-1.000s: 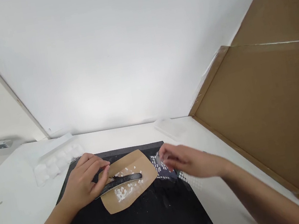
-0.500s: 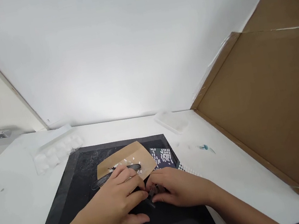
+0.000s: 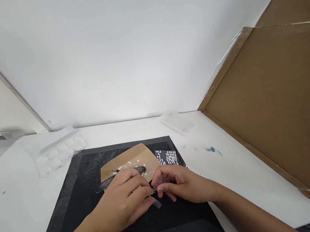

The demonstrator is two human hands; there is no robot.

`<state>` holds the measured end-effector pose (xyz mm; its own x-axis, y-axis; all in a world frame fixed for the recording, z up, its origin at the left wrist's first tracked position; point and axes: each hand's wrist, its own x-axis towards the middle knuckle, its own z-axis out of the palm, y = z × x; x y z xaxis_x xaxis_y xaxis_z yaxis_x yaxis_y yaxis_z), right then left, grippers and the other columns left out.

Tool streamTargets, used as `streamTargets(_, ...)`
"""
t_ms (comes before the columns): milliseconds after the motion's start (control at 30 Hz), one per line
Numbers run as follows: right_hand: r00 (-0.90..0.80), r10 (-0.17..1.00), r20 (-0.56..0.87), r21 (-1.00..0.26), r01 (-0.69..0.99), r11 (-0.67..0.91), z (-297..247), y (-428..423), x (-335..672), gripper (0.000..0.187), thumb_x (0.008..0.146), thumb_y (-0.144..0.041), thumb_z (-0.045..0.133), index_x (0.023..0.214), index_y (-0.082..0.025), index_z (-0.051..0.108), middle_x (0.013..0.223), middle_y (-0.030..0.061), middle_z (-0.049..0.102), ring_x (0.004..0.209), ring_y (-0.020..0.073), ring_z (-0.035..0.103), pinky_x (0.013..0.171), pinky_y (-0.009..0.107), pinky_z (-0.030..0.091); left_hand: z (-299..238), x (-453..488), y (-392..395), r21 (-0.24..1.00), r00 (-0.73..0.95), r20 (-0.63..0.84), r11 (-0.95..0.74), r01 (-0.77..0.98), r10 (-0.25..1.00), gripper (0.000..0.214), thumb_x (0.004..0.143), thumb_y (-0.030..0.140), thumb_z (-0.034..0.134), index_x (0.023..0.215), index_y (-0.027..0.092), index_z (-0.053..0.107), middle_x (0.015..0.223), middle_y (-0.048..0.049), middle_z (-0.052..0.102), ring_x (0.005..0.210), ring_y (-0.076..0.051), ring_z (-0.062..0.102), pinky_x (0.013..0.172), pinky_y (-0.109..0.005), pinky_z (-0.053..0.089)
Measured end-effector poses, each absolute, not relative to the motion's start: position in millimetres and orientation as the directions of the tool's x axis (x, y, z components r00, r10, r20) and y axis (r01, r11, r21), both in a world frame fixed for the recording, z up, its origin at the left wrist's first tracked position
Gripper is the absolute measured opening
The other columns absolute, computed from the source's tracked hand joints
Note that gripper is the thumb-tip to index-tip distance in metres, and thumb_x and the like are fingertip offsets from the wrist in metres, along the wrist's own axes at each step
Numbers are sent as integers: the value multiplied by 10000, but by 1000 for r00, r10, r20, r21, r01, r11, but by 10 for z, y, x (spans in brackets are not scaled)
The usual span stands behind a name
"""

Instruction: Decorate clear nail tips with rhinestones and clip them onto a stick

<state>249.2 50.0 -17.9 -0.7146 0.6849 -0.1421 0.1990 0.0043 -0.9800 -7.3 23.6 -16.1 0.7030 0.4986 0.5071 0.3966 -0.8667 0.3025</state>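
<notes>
Clear strip: the small clear strip (image 3: 157, 202) shows in front of the left hand's fingertips, below and slightly left of the right hand's curled fingers
Long axis: slanting, from the left hand's fingertips out toward the person's body and to the right, passing below the right hand's thumb
Nearer hand: the left hand (image 3: 127, 198), touching the strip's far end; the right hand (image 3: 184, 184) is just beside it
Left hand: back of the hand up, fingers together and bent, thumb and forefinger appearing closed in a pinch on the strip
Right hand: loosely curled, thumb near the forefinger, lower fingers bent under; something small and shiny shows at its fingertips, but whether it grips this or only touches it I cannot tell
Gap between hands: narrow, fingertips facing each other over the black mat (image 3: 184, 222)
Dark curved piece: the dark curved piece (image 3: 103, 185) lies beyond the left hand, partly hidden by its fingers, crossing the brown card (image 3: 141, 152)
White bits: white bits (image 3: 129, 164) are scattered on the card, just past the left hand's knuckles
Patterned sheet: a dark sheet with white pieces (image 3: 166, 157) lies just beyond the right hand
Farther out: a clear tray (image 3: 178, 124) on the bench (image 3: 11, 219), well beyond the right hand; clear packaging (image 3: 56, 158) well beyond the left hand, to its left
</notes>
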Motion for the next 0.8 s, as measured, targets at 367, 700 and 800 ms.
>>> streamTargets(367,-745,654,-129,-991,120,-58,-144,441,2444,280,1012,-478,604,1087,-213,554,812,-28,623,569,62,476,539,203,380,-170,-99,270,403,601,602,-850,341,526,174,913,118,722,1042,235,714,988,-41,700,888,-172,632,828,-335,523)
streamTargets(700,-769,628,-123,-989,150,-9,-148,489,2495,314,1031,-480,570,1187,-207,579,821,-24,609,601,70,496,563,212,396,-38,-167,289,453,551,652,-850,270,522,199,922,81,708,1055,229,711,954,-38,723,849,-159,645,761,-323,540)
streamTargets(800,-785,610,-107,-990,142,9,-125,492,2525,313,1044,-477,549,1216,-215,537,849,-22,612,605,70,492,586,222,411,-30,-202,304,398,626,614,-873,281,481,160,912,109,741,1016,227,709,957,-27,735,847,-155,630,775,-323,541)
